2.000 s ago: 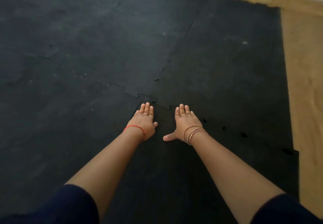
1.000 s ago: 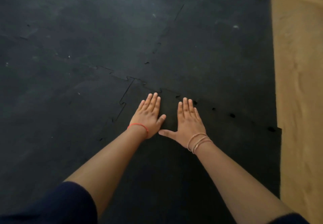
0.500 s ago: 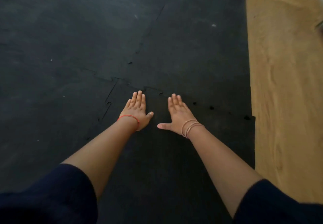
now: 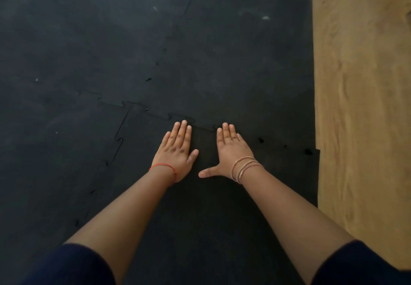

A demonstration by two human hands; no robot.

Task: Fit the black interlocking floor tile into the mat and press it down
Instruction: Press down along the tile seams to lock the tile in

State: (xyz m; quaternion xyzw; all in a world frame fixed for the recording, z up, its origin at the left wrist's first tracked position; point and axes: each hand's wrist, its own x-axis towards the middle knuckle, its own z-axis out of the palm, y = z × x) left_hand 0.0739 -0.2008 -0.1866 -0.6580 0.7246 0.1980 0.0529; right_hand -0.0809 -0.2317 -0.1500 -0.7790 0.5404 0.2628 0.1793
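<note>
The black interlocking tile (image 4: pixel 206 207) lies under my arms, its toothed far edge meeting the mat (image 4: pixel 111 40) along a seam just beyond my fingertips. My left hand (image 4: pixel 176 151), with a red thread at the wrist, lies flat, palm down, on the tile near that seam. My right hand (image 4: pixel 230 151), with bangles at the wrist, lies flat beside it, thumb spread out to the left. Neither hand holds anything. A toothed seam (image 4: pixel 119 138) runs along the tile's left side. Small dark gaps (image 4: pixel 308 151) show in the seam to the right of my right hand.
Bare wooden floor (image 4: pixel 360 107) borders the mat on the right. The tile's right edge sticks out slightly past the mat's edge near the gaps. Another seam (image 4: pixel 175 33) runs away between the mat's far tiles.
Both hands have shifted right along the far seam and stay flat on the tile. The view has swung right, showing more wooden floor.
</note>
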